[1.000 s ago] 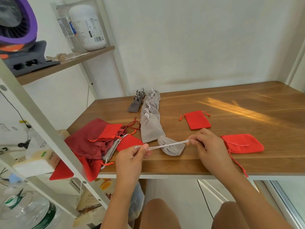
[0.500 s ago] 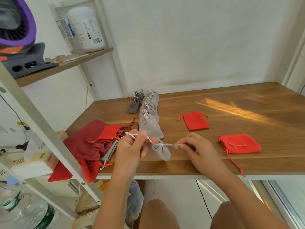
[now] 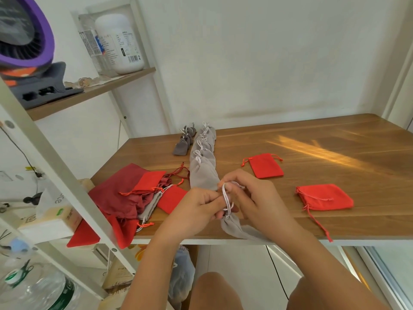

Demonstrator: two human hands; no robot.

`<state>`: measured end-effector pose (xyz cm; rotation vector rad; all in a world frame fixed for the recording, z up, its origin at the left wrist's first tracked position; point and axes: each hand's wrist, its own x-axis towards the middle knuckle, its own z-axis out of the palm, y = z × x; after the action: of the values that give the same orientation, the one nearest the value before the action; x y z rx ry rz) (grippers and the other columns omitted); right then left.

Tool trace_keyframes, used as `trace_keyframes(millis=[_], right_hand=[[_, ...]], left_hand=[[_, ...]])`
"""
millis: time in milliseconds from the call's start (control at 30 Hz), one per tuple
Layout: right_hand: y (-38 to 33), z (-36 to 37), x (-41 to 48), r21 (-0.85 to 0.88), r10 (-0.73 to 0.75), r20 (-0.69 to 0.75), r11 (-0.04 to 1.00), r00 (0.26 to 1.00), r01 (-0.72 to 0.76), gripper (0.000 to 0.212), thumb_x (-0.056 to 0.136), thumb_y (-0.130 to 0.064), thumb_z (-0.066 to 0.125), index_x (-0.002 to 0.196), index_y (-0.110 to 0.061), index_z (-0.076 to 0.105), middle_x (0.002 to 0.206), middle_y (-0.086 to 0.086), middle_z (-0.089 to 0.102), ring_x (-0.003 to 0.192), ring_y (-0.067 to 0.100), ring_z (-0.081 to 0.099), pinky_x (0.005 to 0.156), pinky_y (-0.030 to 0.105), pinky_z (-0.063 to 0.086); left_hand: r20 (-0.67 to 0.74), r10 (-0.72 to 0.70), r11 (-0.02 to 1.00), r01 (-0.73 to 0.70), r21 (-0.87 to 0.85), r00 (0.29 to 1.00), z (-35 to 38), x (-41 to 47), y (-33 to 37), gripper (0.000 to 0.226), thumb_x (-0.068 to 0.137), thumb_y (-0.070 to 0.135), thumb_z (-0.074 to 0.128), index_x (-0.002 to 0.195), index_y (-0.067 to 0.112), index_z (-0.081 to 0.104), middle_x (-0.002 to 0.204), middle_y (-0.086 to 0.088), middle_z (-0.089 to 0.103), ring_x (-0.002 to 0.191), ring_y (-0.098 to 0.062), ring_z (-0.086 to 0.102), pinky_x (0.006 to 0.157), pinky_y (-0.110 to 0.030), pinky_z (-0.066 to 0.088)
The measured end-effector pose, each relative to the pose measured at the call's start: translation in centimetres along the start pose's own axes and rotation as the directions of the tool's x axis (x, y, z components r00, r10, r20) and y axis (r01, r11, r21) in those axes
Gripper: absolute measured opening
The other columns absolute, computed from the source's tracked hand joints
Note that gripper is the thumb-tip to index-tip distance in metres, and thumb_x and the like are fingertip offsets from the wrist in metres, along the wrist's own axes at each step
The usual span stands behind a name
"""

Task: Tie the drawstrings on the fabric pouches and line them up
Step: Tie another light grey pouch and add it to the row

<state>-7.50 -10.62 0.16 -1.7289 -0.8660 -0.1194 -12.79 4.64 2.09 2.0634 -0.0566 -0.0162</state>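
A person's 2 hands meet at the near edge of a wooden table [image 3: 335, 139], working the white drawstring [image 3: 226, 199] of a grey pouch [image 3: 237, 227]. The pouch's gathered neck sits just under the hands, and its body trails toward the near edge, partly hidden beneath the right wrist. The left hand [image 3: 196, 211] has its fingers closed, pinching the string near the knuckles of the right hand [image 3: 252, 198], whose fingers curl shut around string loops; how the loops cross under the fingers is hard to make out.

Beyond the hands, a row of grey pouches [image 3: 204, 166] with tied necks runs away toward the far wall, its nearest end just behind the hands. A few darker grey pouches [image 3: 184, 142] lie left of its far end.

At the near left, a pile of red pouches [image 3: 134, 193] overlaps and spills over the table edge, with a white shelf post [image 3: 67, 175] cutting across it.

2 flat red pouches lie right of the hands: 1 farther [image 3: 266, 165], 1 nearer [image 3: 326, 196] with its cord hanging off the near edge. The table's right and far parts lie bare.
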Motion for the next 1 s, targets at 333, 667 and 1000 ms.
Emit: trace_keyframes(millis=[333,667,1000], right_hand=[[-1.1,-0.5,0.6,-0.066,0.017,-0.045,0.998,0.999,-0.02,0.013,0.092,-0.01,0.061,0.092,-0.017,0.072,0.072,-0.007,0.069,0.056,0.006,0.061,0.056,0.016,0.047],[-2.2,-1.7,0.9,0.261,0.114,0.049,0.957,0.992,-0.122,0.011,0.088,-0.008,0.065,0.089,-0.014,0.074,0.077,-0.005,0.071,0.063,0.012,0.061,0.06,0.022,0.05],[-1.5,-2.8,0.6,0.33,0.163,0.143,0.922,0.976,-0.202,0.029,0.071,-0.016,0.074,0.099,-0.016,0.07,0.089,0.007,0.074,0.078,0.018,0.069,0.078,0.031,0.055]], left_hand=[[0.09,0.033,0.995,-0.024,-0.098,0.995,-0.2,-0.8,1.8,0.035,0.1,0.024,0.044,0.09,0.009,0.074,0.054,0.013,0.045,0.054,-0.004,0.036,0.055,-0.015,0.031],[0.111,0.06,0.998,-0.062,0.016,0.992,-0.2,-1.3,2.7,0.032,0.089,0.036,0.053,0.091,0.013,0.076,0.07,0.018,0.07,0.073,0.01,0.062,0.07,-0.007,0.042],[0.036,-0.041,0.987,0.046,-0.151,0.999,-0.2,-0.7,1.9,0.042,0.087,0.05,0.047,0.084,0.024,0.079,0.054,0.004,0.04,0.054,-0.009,0.032,0.055,-0.023,0.028]])
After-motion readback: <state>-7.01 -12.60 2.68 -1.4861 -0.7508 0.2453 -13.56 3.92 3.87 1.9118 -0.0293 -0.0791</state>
